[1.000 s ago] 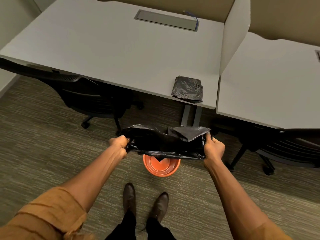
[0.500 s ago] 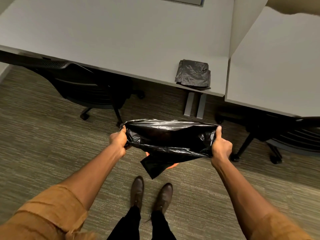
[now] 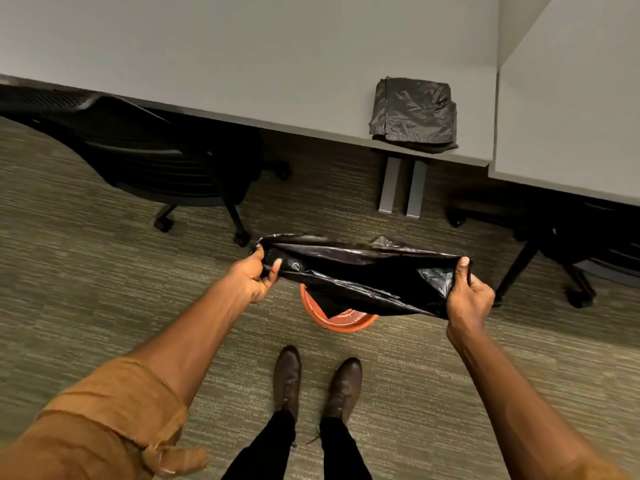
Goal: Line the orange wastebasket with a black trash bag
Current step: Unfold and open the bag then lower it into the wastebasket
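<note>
Since a moment earlier, the black trash bag (image 3: 360, 275), clamped at nine by the left hand (image 3: 251, 277) and three by the right hand (image 3: 469, 297), had dropped into the orange wastebasket (image 3: 341, 322).

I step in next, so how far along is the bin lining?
Done: black trash bag is unfolded, its mouth stretched between left hand and right hand.
In hand: it hangs over the orange wastebasket.
Left: lowering it in, cuffing the rim.

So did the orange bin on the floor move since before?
Cannot tell. The camera tilted, and the orange bin is half hidden under the black bag; it sits just ahead of the shoes, as earlier.
</note>
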The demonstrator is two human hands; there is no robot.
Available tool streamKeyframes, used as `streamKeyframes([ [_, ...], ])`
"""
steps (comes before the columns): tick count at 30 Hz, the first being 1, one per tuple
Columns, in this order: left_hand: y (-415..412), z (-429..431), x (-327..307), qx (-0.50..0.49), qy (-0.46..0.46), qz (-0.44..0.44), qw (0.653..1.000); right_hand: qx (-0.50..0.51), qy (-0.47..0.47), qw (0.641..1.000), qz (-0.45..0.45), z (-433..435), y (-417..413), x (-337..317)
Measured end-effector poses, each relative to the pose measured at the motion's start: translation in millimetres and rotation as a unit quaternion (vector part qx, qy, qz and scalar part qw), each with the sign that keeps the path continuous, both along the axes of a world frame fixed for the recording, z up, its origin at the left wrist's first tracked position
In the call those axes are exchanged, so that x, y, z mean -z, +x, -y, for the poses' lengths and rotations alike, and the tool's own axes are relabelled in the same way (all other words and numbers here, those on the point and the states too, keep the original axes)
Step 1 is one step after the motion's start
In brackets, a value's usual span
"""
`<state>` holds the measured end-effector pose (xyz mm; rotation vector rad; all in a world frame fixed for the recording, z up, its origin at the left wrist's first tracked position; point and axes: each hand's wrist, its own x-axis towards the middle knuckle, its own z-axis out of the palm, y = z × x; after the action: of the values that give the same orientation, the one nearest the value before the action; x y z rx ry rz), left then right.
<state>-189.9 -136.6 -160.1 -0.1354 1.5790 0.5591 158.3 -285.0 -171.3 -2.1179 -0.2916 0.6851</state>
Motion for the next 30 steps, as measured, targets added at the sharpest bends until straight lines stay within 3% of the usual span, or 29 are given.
streamKeyframes([
  [5,8,11,52,0.164,0.030,-0.100,0.981,-0.021,-0.047,0.999,0.011,18,2,52],
  [10,18,20,120,0.198,0.028,-0.113,0.973,-0.037,-0.117,0.991,0.052,33,-5,114],
  [15,16,28,193,0.150,0.010,-0.101,0.983,-0.021,-0.167,0.985,0.037,49,-12,194],
  [23,-2,47,294,0.038,-0.013,-0.026,0.999,-0.101,-0.304,0.946,0.057,77,-25,300],
  [27,-13,61,329,0.074,-0.029,-0.006,0.997,0.008,-0.258,0.966,-0.021,83,-35,334],
  [30,-20,79,351,0.186,0.013,-0.109,0.976,0.185,-0.179,0.952,-0.166,78,-45,345],
])
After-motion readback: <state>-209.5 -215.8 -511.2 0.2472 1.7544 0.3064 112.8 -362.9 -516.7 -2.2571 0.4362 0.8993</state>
